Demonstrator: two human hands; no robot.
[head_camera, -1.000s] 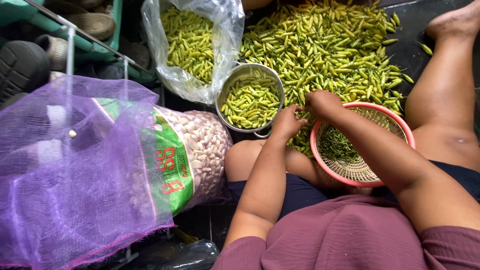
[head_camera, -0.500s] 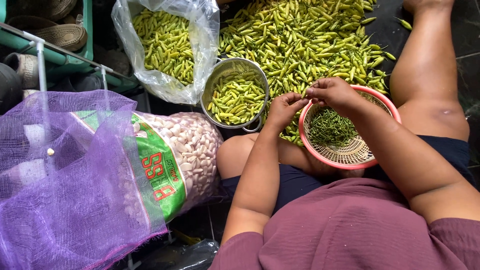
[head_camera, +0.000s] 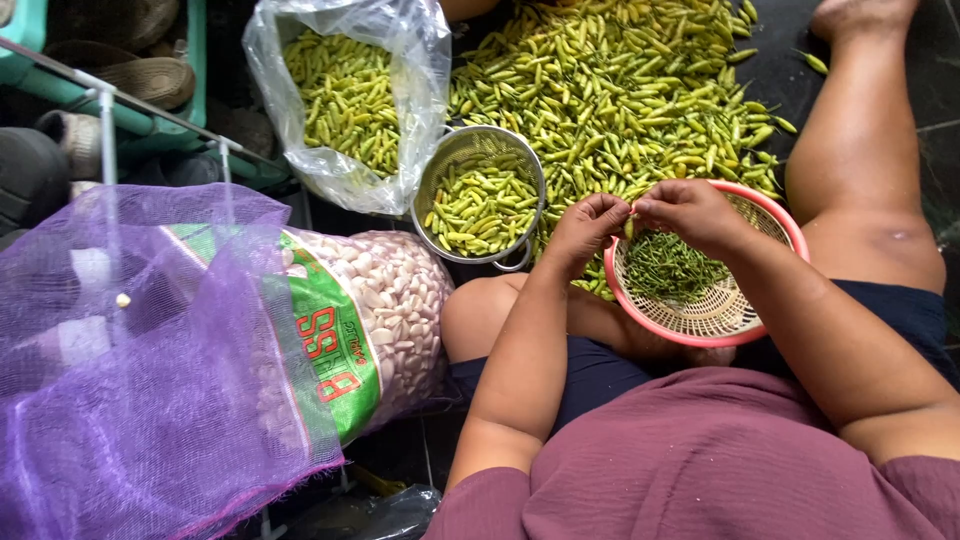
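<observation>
Overhead, head view:
Left hand: the left hand (head_camera: 588, 228) is curled closed, fingertips pinched on one end of a small green chili (head_camera: 629, 226) held over the rim of the pink basket.
Right hand: the right hand (head_camera: 690, 212) is closed too, thumb and fingers pinching the same chili from the other side; the two hands meet just above the basket's near-left rim.
Pink basket: a round pink woven basket (head_camera: 700, 325) rests on the person's lap, holding a heap of thin green stems (head_camera: 668, 268).
Chili pile: a broad pile of green and yellow chilies (head_camera: 620, 90) lies on the dark floor beyond the hands.
Metal colander: a steel colander (head_camera: 483, 196) partly filled with chilies sits just left of the hands, touching the pile.
Plastic bag: a clear plastic bag (head_camera: 345, 95) of chilies stands open behind the colander.
Garlic sack: a clear sack of peeled garlic cloves (head_camera: 385, 305) lies by the left knee, partly under purple mesh netting (head_camera: 130, 380).
</observation>
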